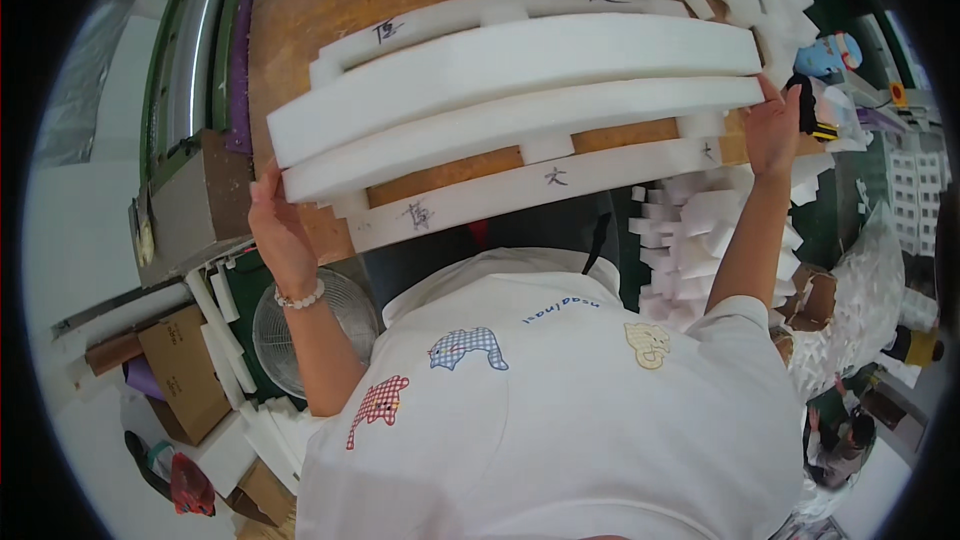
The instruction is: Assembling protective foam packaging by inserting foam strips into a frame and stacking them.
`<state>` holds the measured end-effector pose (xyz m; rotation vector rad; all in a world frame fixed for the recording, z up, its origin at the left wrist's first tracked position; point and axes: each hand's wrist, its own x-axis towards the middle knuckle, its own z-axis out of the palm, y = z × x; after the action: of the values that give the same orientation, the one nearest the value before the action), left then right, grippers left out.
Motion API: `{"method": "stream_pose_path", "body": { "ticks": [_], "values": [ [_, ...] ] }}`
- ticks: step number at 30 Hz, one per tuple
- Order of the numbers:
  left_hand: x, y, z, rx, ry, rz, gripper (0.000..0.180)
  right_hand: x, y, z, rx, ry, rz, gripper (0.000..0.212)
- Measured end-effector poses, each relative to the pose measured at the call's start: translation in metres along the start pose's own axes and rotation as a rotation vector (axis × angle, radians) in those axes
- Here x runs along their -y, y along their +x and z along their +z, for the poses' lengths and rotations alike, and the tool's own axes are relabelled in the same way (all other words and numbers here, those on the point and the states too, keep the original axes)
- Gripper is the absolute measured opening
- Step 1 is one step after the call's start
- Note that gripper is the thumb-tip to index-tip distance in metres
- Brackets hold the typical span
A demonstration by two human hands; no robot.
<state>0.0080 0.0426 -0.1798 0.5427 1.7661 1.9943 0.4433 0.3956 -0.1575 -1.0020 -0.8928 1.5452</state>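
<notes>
Bars of white foam [515, 60] span the wooden table [300, 15]. From the left, I see the left hand [285, 250] grasping the near bar [520, 120] by its end; spacer blocks [547, 148] already sit between it and the near marked strip [480, 198]; the right hand [775, 135] grasps the right end. Neither hand is released yet; bonding I cannot tell.

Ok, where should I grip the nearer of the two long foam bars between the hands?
Probably at both ends, palms inward from left and right, where the left hand and right hand are: the nearer bar is long and narrow, with the farther bar along its far side.
</notes>
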Motion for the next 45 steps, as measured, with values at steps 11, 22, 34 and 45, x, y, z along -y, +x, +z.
{"method": "stream_pose_path", "body": {
  "ticks": [11,22,34,45],
  "values": [
    [-0.012,0.000,-0.011,0.457,0.379,0.209,0.049,-0.002,0.000,-0.012,0.109,-0.186,-0.166,0.063],
    [0.002,-0.007,0.009,0.211,0.529,0.206,0.070,-0.042,0.008,-0.015,-0.177,-0.372,-0.313,0.055],
    [0.004,-0.020,0.020,0.125,0.518,0.214,0.067,-0.045,0.054,-0.073,-0.067,-1.110,-0.572,0.037],
    [-0.036,0.005,0.001,0.261,-0.020,0.459,0.064,0.042,0.038,0.004,0.085,-0.116,-0.227,0.081]
  ]
}}
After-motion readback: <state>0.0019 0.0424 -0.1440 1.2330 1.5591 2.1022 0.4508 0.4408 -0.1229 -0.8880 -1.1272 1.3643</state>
